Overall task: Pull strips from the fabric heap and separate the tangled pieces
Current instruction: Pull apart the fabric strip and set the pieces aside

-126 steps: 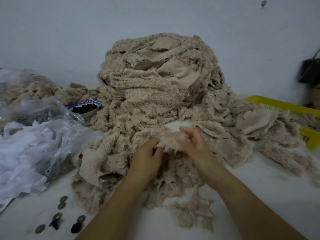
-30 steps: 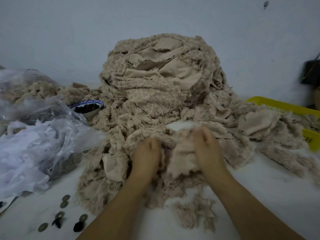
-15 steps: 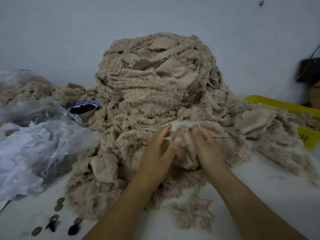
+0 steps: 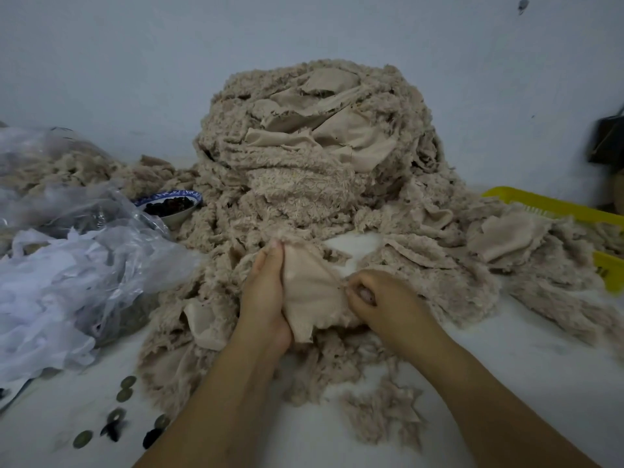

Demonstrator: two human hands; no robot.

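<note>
A tall heap of beige fleece strips (image 4: 314,157) rises against the wall and spills forward over the white table. At its front edge a smooth-backed beige piece (image 4: 312,292) is stretched between my hands. My left hand (image 4: 265,292) holds the piece's left edge, fingers pointing up along it. My right hand (image 4: 374,298) pinches the right edge with curled fingers. More frayed strips (image 4: 378,413) lie under and in front of my wrists.
A clear plastic bag with white scraps (image 4: 64,265) fills the left. A blue-rimmed bowl of dark bits (image 4: 170,206) sits behind it. Coins and dark buttons (image 4: 118,417) lie at the front left. A yellow basket (image 4: 567,211) stands at the right, partly under fabric.
Both hands have pulled a smooth-backed piece out of the front of the heap and spread it apart. My right hand moved right and toward me and curled into a pinch.
</note>
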